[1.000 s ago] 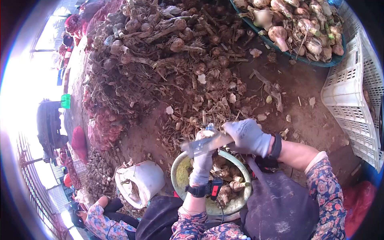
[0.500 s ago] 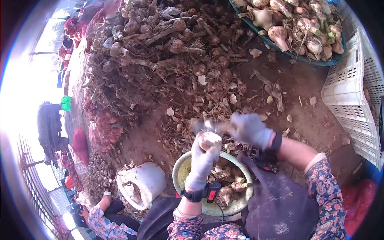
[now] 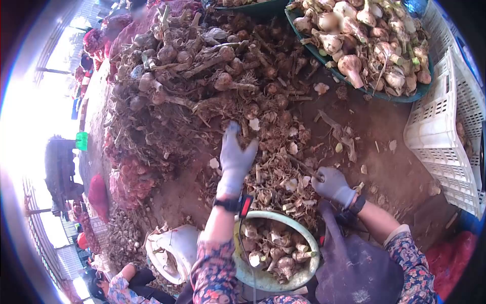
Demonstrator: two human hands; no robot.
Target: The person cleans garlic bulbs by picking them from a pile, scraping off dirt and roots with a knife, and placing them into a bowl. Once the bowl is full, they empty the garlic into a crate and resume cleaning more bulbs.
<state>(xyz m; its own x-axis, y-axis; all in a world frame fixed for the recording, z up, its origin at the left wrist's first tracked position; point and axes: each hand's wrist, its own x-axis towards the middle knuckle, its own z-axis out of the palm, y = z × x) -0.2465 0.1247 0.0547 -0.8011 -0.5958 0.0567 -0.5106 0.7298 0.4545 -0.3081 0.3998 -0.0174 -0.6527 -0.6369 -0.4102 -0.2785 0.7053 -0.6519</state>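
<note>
My left hand [image 3: 236,159], in a pale glove, reaches to the near edge of a heap of dirty garlic [image 3: 202,86] with stalks and roots on. Its fingers are spread and its thumb stands apart, with no bulb in it. My right hand [image 3: 331,185], also gloved, is closed round a knife [image 3: 307,168]; the thin dark blade points up and left over the trimmings, and the handle is mostly hidden by the fingers. Between my arms, close to my body, a pale green basin [image 3: 310,271] holds trimmed garlic bulbs [image 3: 281,253].
Loose skins and stalk pieces [image 3: 273,175] litter the ground. A teal tub [image 3: 430,83] full of garlic stands at the top right, beside a white plastic crate [image 3: 440,131]. Left of the basin lies a white bucket [image 3: 177,248]. Another person's arm [image 3: 124,276] shows at the bottom left.
My left hand has let go of the garlic bulb it held over the basin and moved up to the heap, opening. My right hand has come down and slightly right, still gripping the knife.
</note>
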